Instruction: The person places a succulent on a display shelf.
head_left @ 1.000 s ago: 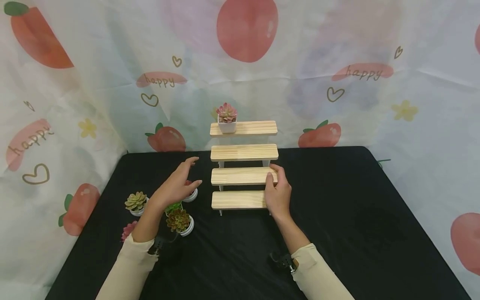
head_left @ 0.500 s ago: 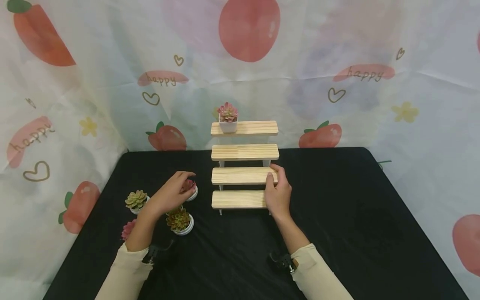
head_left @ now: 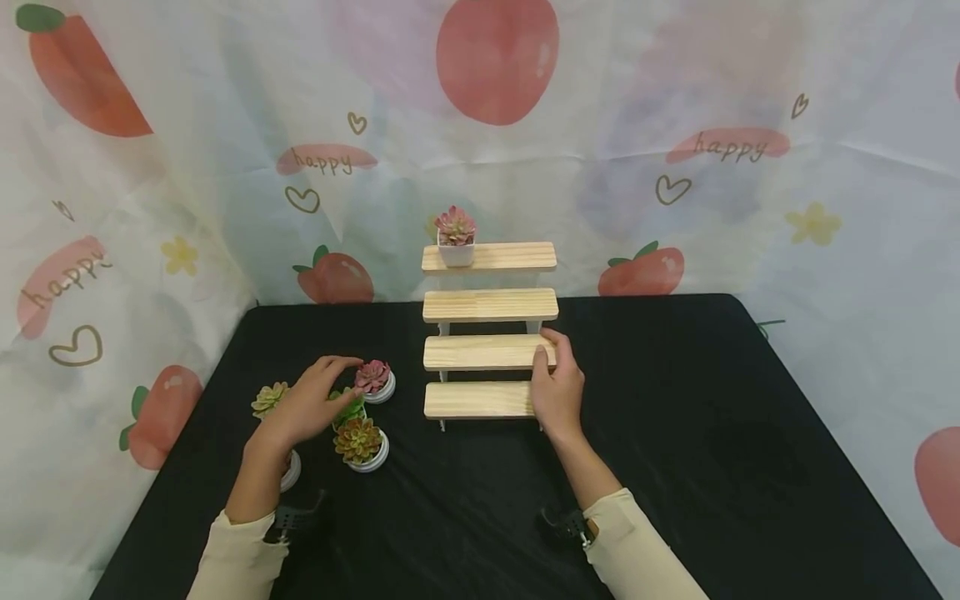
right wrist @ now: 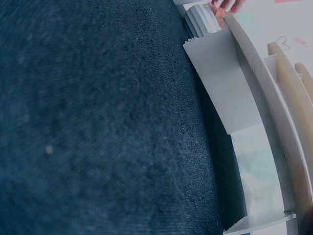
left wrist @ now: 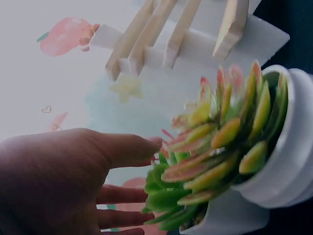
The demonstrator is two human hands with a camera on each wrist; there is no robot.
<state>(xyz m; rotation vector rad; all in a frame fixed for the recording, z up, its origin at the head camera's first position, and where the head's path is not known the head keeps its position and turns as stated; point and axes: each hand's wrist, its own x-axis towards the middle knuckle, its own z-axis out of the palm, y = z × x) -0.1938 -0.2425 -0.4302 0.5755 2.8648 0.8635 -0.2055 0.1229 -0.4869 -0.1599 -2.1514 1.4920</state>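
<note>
In the head view, the left hand [head_left: 303,404] hovers over the pots on the left of the table, thumb and fingers spread about the green succulent [head_left: 347,408], just beyond the olive-brown succulent [head_left: 357,440] and nearer than the dark pink succulent [head_left: 372,377]. The right hand [head_left: 557,387] pinches the right end of a low board on the wooden stand [head_left: 480,353]; a sideways tug there could rock it and shift the pink potted plant [head_left: 456,229] on top.

In the left wrist view, the fingers stretch close to the green leaves; contact cannot be told. The olive-brown plant crowds alongside, so a wide grasp may knock it, and gripping leaves alone could loosen the plant.

In the right wrist view, the stand's boards show, but the right fingers' hold cannot be told.
</note>
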